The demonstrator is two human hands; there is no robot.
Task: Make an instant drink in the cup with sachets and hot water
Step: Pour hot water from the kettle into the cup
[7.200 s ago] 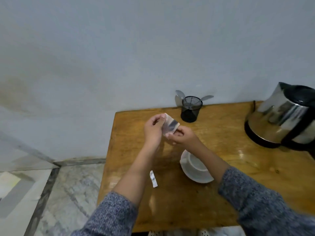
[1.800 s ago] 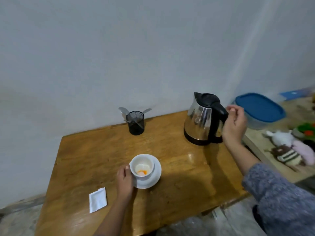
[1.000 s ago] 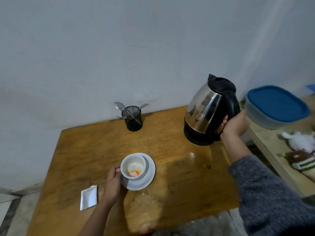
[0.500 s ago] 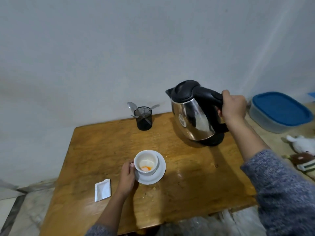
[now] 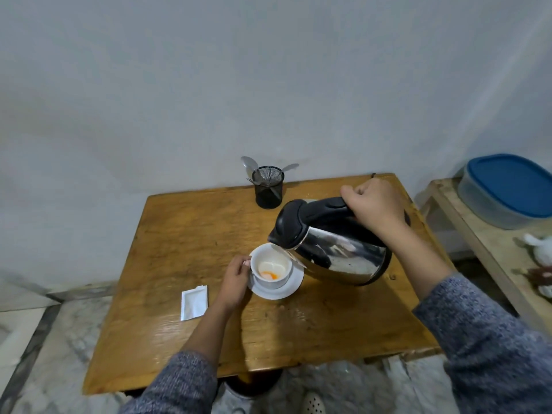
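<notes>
A white cup [image 5: 271, 269] with white and orange powder in its bottom stands on a white saucer [image 5: 291, 289] on the wooden table [image 5: 191, 231]. My left hand [image 5: 235, 280] grips the cup on its left side. My right hand [image 5: 375, 204] is closed on the black handle of a steel kettle [image 5: 334, 252]. The kettle is in the air, tipped left, with its spout right over the cup's far right rim. No stream of water is visible. A torn white sachet [image 5: 193, 302] lies flat on the table left of my left hand.
A black mesh holder [image 5: 268, 191] with spoons stands at the table's back edge by the wall. To the right is a lower bench [image 5: 466, 222] with a blue-lidded container [image 5: 507, 191] and soft toys [image 5: 537, 264]. The floor lies left and below.
My right hand lifted the kettle off the right of the table, carried it left and tipped its spout over the cup. My left hand stayed on the cup.
</notes>
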